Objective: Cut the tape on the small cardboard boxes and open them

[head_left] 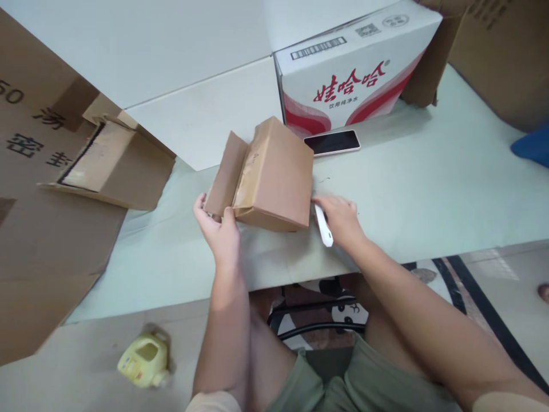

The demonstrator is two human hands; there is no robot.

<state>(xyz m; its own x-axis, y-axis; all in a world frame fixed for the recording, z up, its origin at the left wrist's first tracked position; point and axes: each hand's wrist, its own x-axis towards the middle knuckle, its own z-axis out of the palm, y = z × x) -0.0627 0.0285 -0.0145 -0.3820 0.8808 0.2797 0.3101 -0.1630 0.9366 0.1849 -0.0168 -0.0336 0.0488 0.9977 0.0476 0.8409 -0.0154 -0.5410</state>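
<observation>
A small brown cardboard box (285, 171) is tilted on the table in front of me, one flap (227, 171) standing out on its left side. My left hand (223, 232) grips the box at its lower left corner, thumb in front and fingers behind the flap. Close by the right side of the box, my right hand (338, 217) is closed around a white utility knife (323, 228). Its handle end points toward me, while its front end is hidden by the hand and the box edge. The right fingers are slightly blurred.
A phone (337, 142) lies behind the box, before a white and red carton (351, 86). Large cardboard boxes (51, 229) stand at the left, and a blue object (532, 146) at the far right. A yellow jug (146, 359) is on the floor beyond the pale green tabletop (412, 212).
</observation>
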